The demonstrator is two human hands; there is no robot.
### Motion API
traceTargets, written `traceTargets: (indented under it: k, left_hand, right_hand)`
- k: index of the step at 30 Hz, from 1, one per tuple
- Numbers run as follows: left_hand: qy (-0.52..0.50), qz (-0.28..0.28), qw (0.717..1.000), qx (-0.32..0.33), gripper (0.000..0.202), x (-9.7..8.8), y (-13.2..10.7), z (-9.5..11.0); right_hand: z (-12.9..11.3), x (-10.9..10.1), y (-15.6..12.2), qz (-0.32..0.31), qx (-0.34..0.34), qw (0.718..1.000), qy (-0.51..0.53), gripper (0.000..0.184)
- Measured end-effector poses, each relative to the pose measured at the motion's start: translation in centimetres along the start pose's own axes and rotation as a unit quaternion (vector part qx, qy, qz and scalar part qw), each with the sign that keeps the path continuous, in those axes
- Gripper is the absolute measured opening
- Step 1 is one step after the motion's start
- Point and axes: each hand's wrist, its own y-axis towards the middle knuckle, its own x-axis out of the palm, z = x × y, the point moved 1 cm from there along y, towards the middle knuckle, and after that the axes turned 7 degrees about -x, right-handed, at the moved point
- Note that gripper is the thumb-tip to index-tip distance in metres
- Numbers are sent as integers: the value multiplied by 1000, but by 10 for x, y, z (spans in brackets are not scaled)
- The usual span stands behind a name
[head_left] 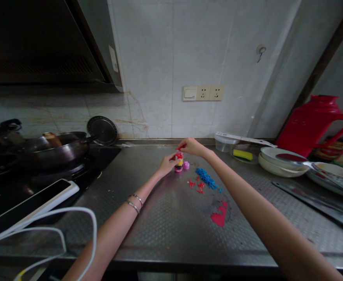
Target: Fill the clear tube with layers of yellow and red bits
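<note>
My left hand (168, 164) is wrapped around a small clear jar (179, 165) that stands upright on the steel counter. Bands of pink, black, yellow and red bits show through its side. Just above the jar's mouth, my right hand (192, 147) pinches a small red piece (180, 148). Right beside the jar sits a round pink lid-like object (186, 165). Nearer to me lie a heap of small blue pieces (207, 178) and a few scattered red pieces (200, 187). A flat, jagged red scrap (219, 215) rests closer to the front edge.
On the left are a stove with a pan (54, 156), a white device (36, 207) and a looping white cable (93, 222). To the right stand a plastic tub (225, 144), a yellow sponge (242, 155), stacked bowls (279, 168), a knife (311, 205) and a red thermos jug (308, 127).
</note>
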Motion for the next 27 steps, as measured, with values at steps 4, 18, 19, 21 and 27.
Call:
traceTargets:
  k: [4,18,19,21,27]
  left_hand:
    - [2,-4,1000,-4,40,0,0,0]
    - [-5,-10,1000,0,40,1,-1,2]
    - [-6,-9,1000,0,40,0,-1,2]
    - [-9,-7,1000,0,41,0,-1,2]
    - [-5,-2,1000,-5,39,1,0,1]
  right_hand:
    - [-3,0,-1,-20,-17,1000,-15,20]
    - [0,-2,-2,53,3,999,-2,50]
    - [1,-3,-3,58,7,998,-8,51]
    - [1,-3,-6,62,17,998,-20,53]
    - [0,6,-11,11,56,997,-42,63]
